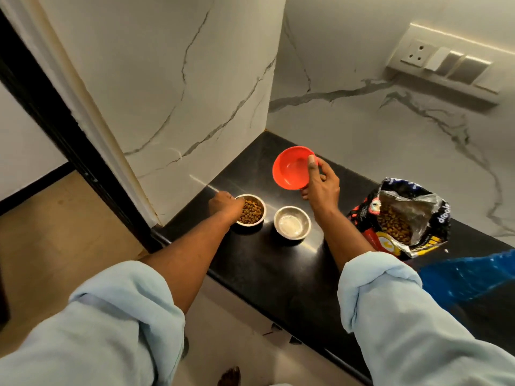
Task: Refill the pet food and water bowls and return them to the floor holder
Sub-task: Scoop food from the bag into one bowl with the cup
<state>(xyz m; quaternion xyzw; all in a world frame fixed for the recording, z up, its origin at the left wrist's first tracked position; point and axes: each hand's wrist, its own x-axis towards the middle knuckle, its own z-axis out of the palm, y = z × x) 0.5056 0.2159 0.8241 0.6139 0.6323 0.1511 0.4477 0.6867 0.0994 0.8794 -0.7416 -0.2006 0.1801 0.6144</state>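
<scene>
Two steel bowls stand on a black counter point(278, 263). The left steel bowl point(252, 210) is filled with brown kibble, and my left hand point(227, 205) grips its left rim. The right steel bowl point(292, 226) holds no kibble and looks shiny or wet inside. Above and behind it, my right hand point(320, 183) holds a tilted red plastic bowl point(291, 171) by its right edge, its inside facing me and holding nothing. The floor holder is not in view.
An open black bag of kibble point(401, 218) leans at the right of the counter, beside a blue plastic sheet point(468, 274). Marble walls close the counter's left and back. A socket and switch panel point(443, 62) is on the back wall. Beige floor point(55, 235) lies at the left.
</scene>
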